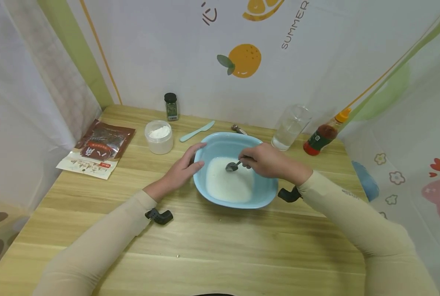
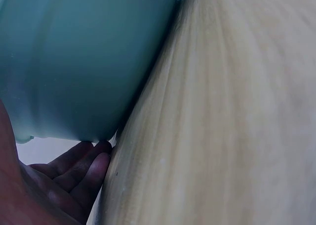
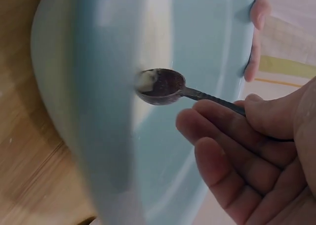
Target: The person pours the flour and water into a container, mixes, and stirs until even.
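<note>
A light blue plastic basin (image 1: 268,196) holds a pool of milky white liquid (image 1: 227,187). My left hand (image 1: 181,168) holds its left side, with thumb and forefinger at the rim. Lower down, the other fingertips (image 2: 101,160) touch the outer wall, seen in the left wrist view. My right hand (image 1: 266,158) reaches over the right rim and pinches a small dark metal spoon (image 3: 170,94) by its handle. The spoon's bowl is over the white liquid. In the right wrist view some white matter (image 3: 147,80) sits in the bowl.
Behind the basin stand a tub of white powder (image 1: 160,142), a black-capped spice jar (image 1: 171,109) and a water glass (image 1: 288,129). A blue-green plastic knife (image 1: 198,131) and a metal handle (image 1: 238,129) lie there. A red sauce bottle (image 1: 321,137) is right, a brown packet (image 1: 105,144) left.
</note>
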Available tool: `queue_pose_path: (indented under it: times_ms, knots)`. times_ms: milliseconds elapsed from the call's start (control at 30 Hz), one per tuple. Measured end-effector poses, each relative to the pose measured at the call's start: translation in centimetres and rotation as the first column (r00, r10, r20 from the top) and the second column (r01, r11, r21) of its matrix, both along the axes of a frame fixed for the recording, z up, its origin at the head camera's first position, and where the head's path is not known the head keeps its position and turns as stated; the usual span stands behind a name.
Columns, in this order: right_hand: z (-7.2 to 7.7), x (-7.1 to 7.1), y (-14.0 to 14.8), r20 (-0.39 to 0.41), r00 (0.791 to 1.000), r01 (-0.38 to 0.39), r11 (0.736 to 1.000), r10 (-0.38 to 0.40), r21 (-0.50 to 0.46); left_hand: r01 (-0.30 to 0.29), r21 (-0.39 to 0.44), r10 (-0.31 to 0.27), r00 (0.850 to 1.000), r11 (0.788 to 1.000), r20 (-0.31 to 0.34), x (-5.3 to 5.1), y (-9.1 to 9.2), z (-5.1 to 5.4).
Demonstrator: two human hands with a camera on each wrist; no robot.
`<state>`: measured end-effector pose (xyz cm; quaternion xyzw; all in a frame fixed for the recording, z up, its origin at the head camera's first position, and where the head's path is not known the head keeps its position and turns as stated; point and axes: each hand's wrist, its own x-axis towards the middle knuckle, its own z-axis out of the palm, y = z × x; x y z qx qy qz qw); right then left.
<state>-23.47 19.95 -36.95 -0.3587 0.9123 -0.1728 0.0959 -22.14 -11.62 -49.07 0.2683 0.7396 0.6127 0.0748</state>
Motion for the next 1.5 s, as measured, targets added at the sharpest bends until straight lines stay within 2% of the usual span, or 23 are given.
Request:
queue_pose_path:
  times_ms: [200,400,533,633,700,867,967,1067,1233,1333,1500]
  knots:
    - [-0.4,0.1,1.6,-0.097,0.995,0.021,1.000,-0.022,-0.012,0.004,-0.024,-0.004,1.000,1.000,0.003,-0.3,0.4,0.2]
    - [-0.8,0.8,3.5,-0.176,0.982,0.054,0.997,-0.061,-0.049,-0.005,-0.127,0.004,1.000,0.992,-0.007,-0.3,-0.1,0.7]
    - [-1.2,1.3,4.8,-0.201,0.976,0.064,0.993,-0.083,-0.099,-0.012,-0.163,0.005,0.999,0.987,-0.041,-0.3,-0.5,1.2]
    - [-1.5,1.6,5.7,-0.231,0.968,0.062,0.989,-0.093,-0.137,-0.015,-0.170,-0.001,0.996,0.985,-0.092,-0.4,-0.8,1.8]
    - [-1.6,1.9,6.3,-0.247,0.964,0.061,0.985,-0.101,-0.164,-0.029,-0.202,-0.002,0.989,0.979,-0.150,-0.5,-1.0,2.1]
    - [-1.8,2.7,7.7,-0.301,0.946,0.058,0.974,-0.125,-0.220,-0.117,-0.329,0.019,0.958,0.937,-0.285,-0.5,-1.3,2.9]
    - [-1.8,3.2,8.7,-0.334,0.930,0.069,0.965,-0.154,-0.253,-0.138,-0.375,0.013,0.948,0.917,-0.318,-0.4,-1.3,3.3]
    - [-1.8,3.6,9.6,-0.359,0.915,0.082,0.957,-0.183,-0.279,-0.142,-0.418,0.002,0.948,0.897,-0.318,-0.1,-1.3,3.4]
    - [-1.7,4.0,11.0,-0.397,0.892,0.093,0.949,-0.213,-0.302,-0.148,-0.471,0.007,0.958,0.869,-0.286,0.3,-1.3,3.4]
    - [-1.6,4.2,11.7,-0.415,0.878,0.109,0.945,-0.237,-0.309,-0.150,-0.479,0.016,0.962,0.865,-0.271,0.4,-1.4,3.3]
    - [-1.1,4.7,12.7,-0.396,0.873,0.141,0.926,-0.283,-0.351,-0.154,-0.477,0.027,0.965,0.865,-0.262,0.3,-1.6,3.2]
